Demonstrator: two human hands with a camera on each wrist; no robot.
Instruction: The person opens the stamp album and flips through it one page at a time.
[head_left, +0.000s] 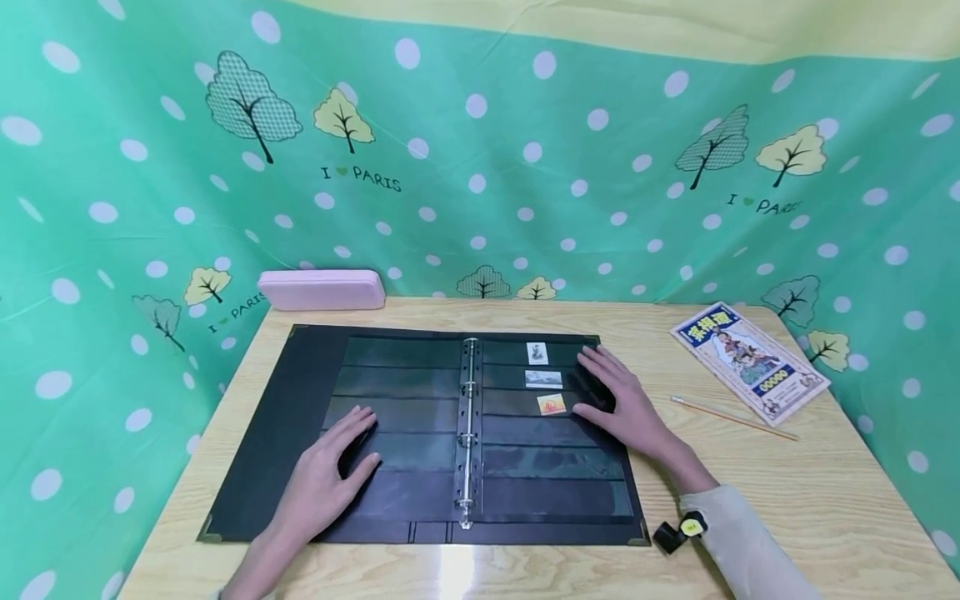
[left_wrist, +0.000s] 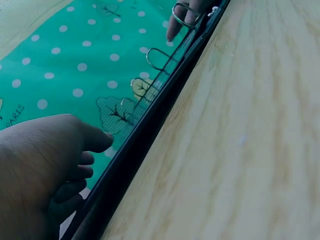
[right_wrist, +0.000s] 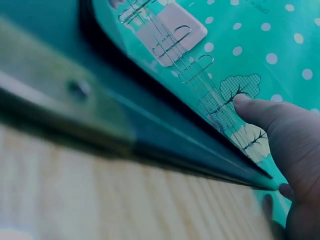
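A black ring-binder stamp album (head_left: 255, 467) lies open flat on the table, with metal rings (head_left: 468, 433) down its middle. Clear-strip pockets cross both black pages. On the right page are three stamps: a grey portrait stamp (head_left: 537, 353), a grey-blue landscape stamp (head_left: 543, 380) and an orange-yellow stamp (head_left: 551, 404). My left hand (head_left: 322, 479) rests over the left page, fingers loosely extended and thumb apart. At the right page's outer edge, my right hand (head_left: 626, 404) lies with fingers spread near the stamps. Neither hand grips anything.
A pink case (head_left: 322, 289) stands at the back left of the wooden table (head_left: 750, 483). To the right lie a pencil (head_left: 735, 418) and an illustrated booklet (head_left: 750, 362). Green dotted cloth (head_left: 480, 150) hangs behind. A small black device (head_left: 678, 532) sits at the right sleeve.
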